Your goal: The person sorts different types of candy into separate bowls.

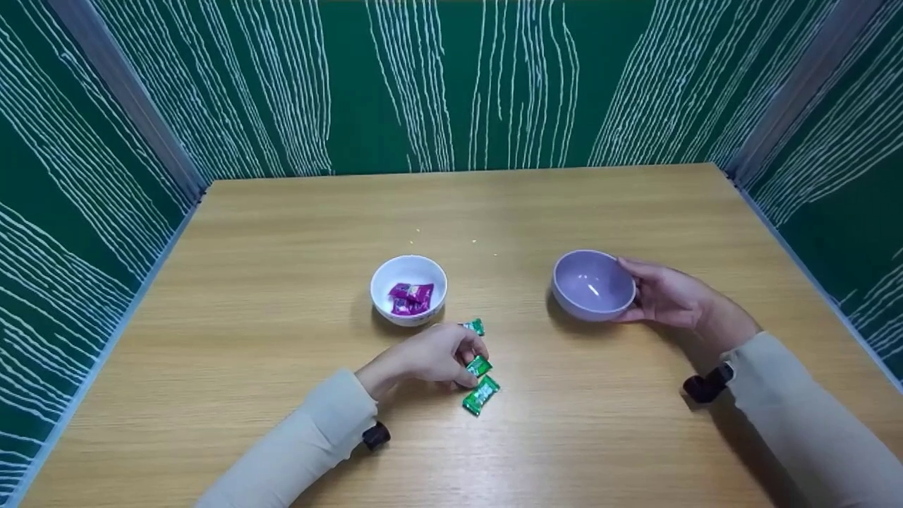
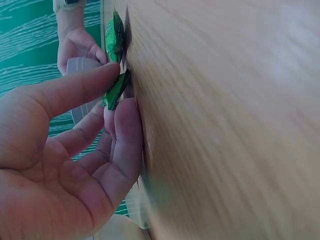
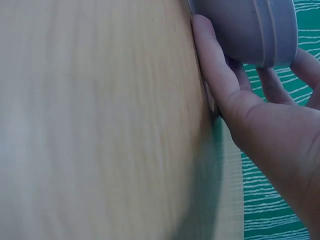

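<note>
Thumb and fingers of my left hand [image 1: 430, 355] pinch a green-wrapped candy [image 1: 479, 365] low over the table; the left wrist view shows this candy [image 2: 116, 91] between thumb and fingertips. A second green candy [image 1: 482, 396] lies just nearer to me, and a third green candy [image 1: 475, 326] sits beyond the fingers, partly hidden by them. On the right, my right hand [image 1: 667, 296] holds a purple bowl [image 1: 591, 286] by its right side, thumb at the rim and fingers lower down. Nothing shows inside that bowl. In the right wrist view, fingers wrap the bowl's outer wall [image 3: 245, 30].
A white bowl [image 1: 408, 271] holding several purple-wrapped candies [image 1: 412, 298] stands just beyond my left hand. Tiny pale specks dot the wooden table [image 1: 296, 268] behind it. Green panels [image 1: 465, 85] with white lines enclose the back and sides.
</note>
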A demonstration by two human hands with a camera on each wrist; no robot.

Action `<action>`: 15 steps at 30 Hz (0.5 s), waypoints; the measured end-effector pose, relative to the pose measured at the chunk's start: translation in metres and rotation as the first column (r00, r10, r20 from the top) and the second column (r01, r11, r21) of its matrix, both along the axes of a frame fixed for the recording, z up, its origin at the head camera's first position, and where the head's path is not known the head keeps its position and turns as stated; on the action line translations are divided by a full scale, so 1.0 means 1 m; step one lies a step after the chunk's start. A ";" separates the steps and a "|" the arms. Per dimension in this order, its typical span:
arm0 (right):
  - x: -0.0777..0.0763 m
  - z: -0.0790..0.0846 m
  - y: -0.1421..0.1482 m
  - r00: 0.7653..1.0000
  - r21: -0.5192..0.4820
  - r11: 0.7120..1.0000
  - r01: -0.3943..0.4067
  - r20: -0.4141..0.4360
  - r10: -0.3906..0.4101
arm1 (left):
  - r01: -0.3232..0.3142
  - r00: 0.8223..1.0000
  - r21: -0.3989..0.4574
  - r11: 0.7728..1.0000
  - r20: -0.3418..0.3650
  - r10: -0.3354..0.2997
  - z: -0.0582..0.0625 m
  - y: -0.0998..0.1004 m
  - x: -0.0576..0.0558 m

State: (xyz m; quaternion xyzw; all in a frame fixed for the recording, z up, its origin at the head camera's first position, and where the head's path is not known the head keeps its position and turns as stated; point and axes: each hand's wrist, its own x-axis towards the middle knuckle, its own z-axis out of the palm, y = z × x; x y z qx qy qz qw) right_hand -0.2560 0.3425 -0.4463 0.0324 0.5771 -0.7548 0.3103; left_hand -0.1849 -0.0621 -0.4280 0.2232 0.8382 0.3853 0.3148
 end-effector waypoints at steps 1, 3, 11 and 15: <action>0.001 0.000 -0.001 1.000 0.002 1.000 0.004 -0.003 -0.004 | -0.006 1.000 0.007 1.000 0.006 0.005 -0.001 0.000 0.000; 0.002 -0.001 -0.002 1.000 0.003 1.000 0.013 -0.005 -0.013 | -0.015 1.000 0.022 1.000 0.019 0.014 -0.002 -0.001 -0.001; 0.005 -0.001 -0.002 0.999 -0.001 0.999 0.044 -0.001 -0.044 | -0.025 0.999 0.052 0.998 0.034 0.023 -0.001 -0.003 -0.003; 0.004 0.001 -0.004 0.998 -0.029 0.998 0.059 0.030 -0.058 | -0.046 0.997 0.068 0.997 0.070 0.041 0.000 -0.004 -0.004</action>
